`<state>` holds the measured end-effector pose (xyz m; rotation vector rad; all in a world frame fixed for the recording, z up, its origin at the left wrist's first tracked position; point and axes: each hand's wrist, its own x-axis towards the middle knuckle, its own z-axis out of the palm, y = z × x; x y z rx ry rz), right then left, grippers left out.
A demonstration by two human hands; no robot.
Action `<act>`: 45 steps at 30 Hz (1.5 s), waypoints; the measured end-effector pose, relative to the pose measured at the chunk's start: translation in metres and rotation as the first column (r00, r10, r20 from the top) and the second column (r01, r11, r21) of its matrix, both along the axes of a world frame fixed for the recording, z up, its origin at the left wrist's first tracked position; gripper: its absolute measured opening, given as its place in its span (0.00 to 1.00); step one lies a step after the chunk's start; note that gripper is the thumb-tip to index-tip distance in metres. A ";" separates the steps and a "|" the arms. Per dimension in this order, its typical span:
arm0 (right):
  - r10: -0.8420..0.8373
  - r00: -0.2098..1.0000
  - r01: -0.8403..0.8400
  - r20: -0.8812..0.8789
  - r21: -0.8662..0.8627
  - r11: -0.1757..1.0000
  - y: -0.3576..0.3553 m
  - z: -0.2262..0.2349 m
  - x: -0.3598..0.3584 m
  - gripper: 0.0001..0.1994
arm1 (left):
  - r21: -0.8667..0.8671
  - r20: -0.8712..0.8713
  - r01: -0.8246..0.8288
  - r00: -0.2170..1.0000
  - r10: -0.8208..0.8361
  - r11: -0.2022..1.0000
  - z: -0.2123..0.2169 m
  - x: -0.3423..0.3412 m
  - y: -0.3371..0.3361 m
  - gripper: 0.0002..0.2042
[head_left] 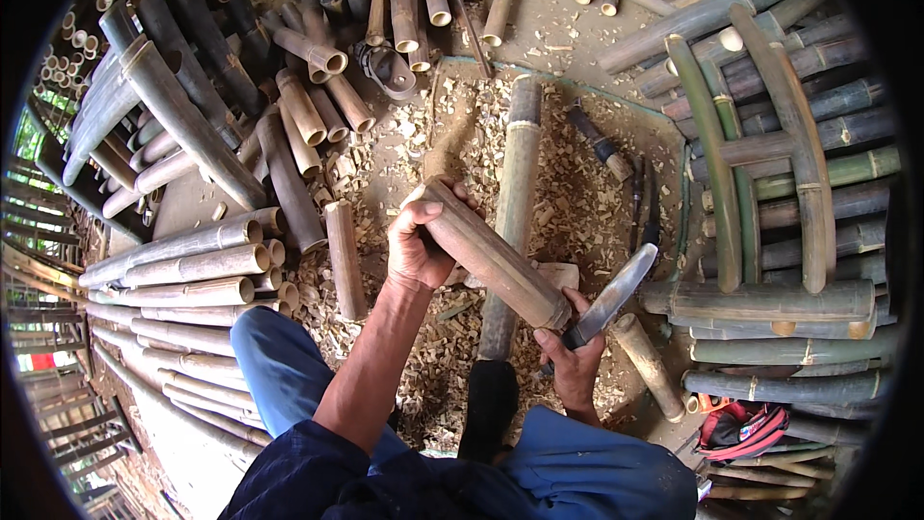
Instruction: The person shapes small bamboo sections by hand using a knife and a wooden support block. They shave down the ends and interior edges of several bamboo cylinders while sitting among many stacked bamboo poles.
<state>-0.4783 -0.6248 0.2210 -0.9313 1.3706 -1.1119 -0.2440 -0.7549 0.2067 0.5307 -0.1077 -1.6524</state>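
Note:
A short, thick bamboo section (493,258) lies slantwise between my two hands, in front of my knees. My left hand (420,243) is closed around its far left end, thumb on top. At the near right end, my right hand (579,358) grips the dark handle of a knife (618,294), whose broad blade points up and away to the right. Fingers of that same hand also touch the bamboo's end. Beneath the section runs a longer bamboo pole (520,159), its near end covered in black (489,400) between my legs.
Wood chips (568,197) cover the ground mat. Short bamboo pieces stand left (345,260) and lie right (649,366). Long bamboo poles (192,265) are stacked left, with more bamboo (799,202) piled right. Curved dark-handled tools (647,202), a sandal (387,69) and a red-black bag (741,433) lie around.

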 end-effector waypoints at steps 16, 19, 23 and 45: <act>0.296 0.955 -0.296 0.006 0.034 0.955 -0.034 0.019 -0.032 0.38 | 0.247 0.935 0.886 -0.111 -0.337 0.392 0.032 -0.021 0.027 0.40; 0.093 0.988 -0.099 0.120 0.048 0.994 -0.041 0.021 -0.014 0.32 | -0.002 0.716 0.789 0.429 -0.550 0.614 -0.005 -0.025 0.040 0.41; 0.034 0.994 -0.059 0.108 0.239 0.969 -0.023 -0.009 -0.037 0.22 | 0.122 0.081 0.569 0.811 -0.580 0.813 -0.017 -0.028 0.045 0.40; 0.512 0.415 -0.581 -0.752 0.214 0.785 0.001 -0.040 -0.062 0.23 | -0.498 0.865 0.440 0.316 0.391 0.747 0.065 -0.106 0.090 0.37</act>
